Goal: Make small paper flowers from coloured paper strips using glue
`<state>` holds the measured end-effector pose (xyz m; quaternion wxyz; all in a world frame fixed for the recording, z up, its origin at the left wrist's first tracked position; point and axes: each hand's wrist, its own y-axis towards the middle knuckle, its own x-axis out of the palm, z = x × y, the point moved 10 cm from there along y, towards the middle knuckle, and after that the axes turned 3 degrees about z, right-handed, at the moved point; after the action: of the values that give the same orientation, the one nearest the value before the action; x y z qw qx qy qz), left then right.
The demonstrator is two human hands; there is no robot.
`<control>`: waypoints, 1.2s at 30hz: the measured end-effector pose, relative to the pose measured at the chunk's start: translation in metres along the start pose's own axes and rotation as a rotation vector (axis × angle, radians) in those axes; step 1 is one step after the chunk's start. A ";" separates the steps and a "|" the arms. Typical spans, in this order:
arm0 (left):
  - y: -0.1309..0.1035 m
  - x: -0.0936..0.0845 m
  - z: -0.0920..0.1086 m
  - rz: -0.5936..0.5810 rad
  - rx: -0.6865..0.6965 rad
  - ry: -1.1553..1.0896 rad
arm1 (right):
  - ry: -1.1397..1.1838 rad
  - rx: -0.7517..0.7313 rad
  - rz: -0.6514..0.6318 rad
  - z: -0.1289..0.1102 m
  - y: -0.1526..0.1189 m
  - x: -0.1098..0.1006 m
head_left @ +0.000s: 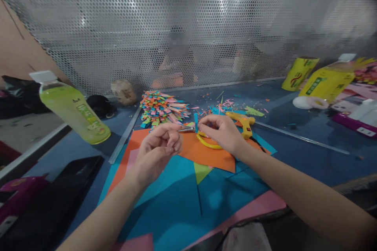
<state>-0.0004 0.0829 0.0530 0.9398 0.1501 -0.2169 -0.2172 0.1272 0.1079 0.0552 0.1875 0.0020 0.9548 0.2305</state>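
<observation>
My right hand [222, 131] is closed in a pinch at a narrow blue paper strip [196, 121], which stands up at its fingertips. My left hand [160, 151] is curled with thumb and fingers together; what it holds, if anything, I cannot make out. Between the hands lies a pair of scissors [207, 143] with yellow handles, their metal blades pointing toward my left fingers. A yellow hot glue gun [246, 125] rests just beyond my right wrist. Orange paper [210, 157] and blue paper sheets [167, 192] lie under both hands. Behind them sits a bundle of colourful fringed paper [161, 108].
A green drink bottle [73, 110] and a black phone-like slab [55, 196] are on the left. Clear glue sticks [125, 135] flank the paper. Paper scraps [224, 106] lie behind. A yellow drink bottle [328, 80] stands far right, before a perforated metal panel [191, 19].
</observation>
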 end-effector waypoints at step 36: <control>0.001 0.001 -0.004 -0.007 -0.027 -0.012 | -0.034 0.001 -0.008 -0.001 0.000 -0.001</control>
<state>0.0025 0.0842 0.0505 0.9396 0.1368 -0.2192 -0.2243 0.1274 0.1078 0.0565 0.2048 0.0025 0.9516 0.2291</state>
